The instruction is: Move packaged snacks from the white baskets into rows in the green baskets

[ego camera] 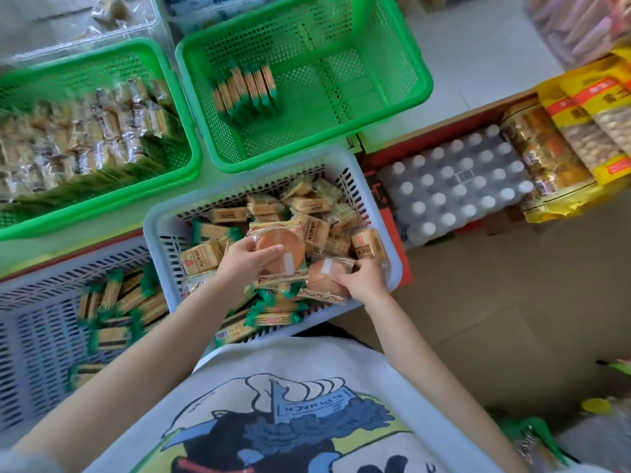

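So we're only partway: one green basket (102, 138) is packed, the other (392, 83) has a single short row, and the white baskets (386, 213) are well stocked. Our left hand (244, 257) and right hand (362, 279) each grasp a round cake packet (280, 244).

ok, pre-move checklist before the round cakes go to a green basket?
1. Left hand grips a round cake pack: ok.
2. Right hand pinches a second round cake pack: ok.
3. Both packs lifted free of the white basket: not ok, they sit on the pile.
4. Room in far green basket, beside its row of green-edged packs: ok.
5. Near-left green basket has space: cannot tell, looks full, blurred.
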Available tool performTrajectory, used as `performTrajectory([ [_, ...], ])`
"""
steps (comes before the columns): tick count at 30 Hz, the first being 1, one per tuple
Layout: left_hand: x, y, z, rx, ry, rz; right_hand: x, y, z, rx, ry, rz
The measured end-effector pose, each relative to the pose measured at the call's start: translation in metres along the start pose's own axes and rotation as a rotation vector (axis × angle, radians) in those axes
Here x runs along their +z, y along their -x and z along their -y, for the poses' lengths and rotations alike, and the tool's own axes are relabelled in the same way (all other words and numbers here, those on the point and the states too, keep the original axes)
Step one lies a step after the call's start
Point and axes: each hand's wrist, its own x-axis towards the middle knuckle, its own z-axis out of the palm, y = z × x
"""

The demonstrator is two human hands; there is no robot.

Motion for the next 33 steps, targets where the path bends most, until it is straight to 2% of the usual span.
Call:
performTrajectory([
  [2, -0.004, 0.001, -0.002, -0.003, 0.026, 0.035, -0.003, 0.009, -0.002, 0.018, -0.261, -0.003],
  [6, -0.012, 0.004, -0.005, -0.002, 0.09, 0.064, -0.033, 0.029, 0.001, 0.0, -0.431, -0.013],
  [9, -0.017, 0.009, -0.007, 0.016, 0.118, 0.097, -0.058, 0.048, 0.017, -0.139, -0.538, -0.039],
  [12, -0.02, 0.018, -0.014, 0.054, 0.197, 0.193, -0.065, 0.067, 0.041, -0.307, -0.601, 0.053],
  [14, -0.021, 0.028, -0.023, 0.097, 0.238, 0.272, -0.057, 0.073, 0.062, -0.375, -0.567, 0.137],
  [16, -0.022, 0.037, -0.032, 0.144, 0.249, 0.323, -0.038, 0.079, 0.084, -0.438, -0.41, 0.157],
  [20, -0.037, 0.052, -0.04, 0.169, 0.289, 0.221, 0.012, 0.085, 0.116, -0.558, -0.054, 0.094],
  [22, -0.053, 0.059, -0.039, 0.191, 0.312, 0.156, 0.031, 0.093, 0.133, -0.596, -0.02, 0.142],
  [27, -0.111, 0.075, -0.03, 0.231, 0.474, 0.059, 0.07, 0.115, 0.164, -0.504, -0.082, 0.377],
  [33, -0.189, 0.074, -0.003, 0.204, 0.562, -0.108, 0.168, 0.149, 0.201, -0.546, 0.033, 0.46],
])
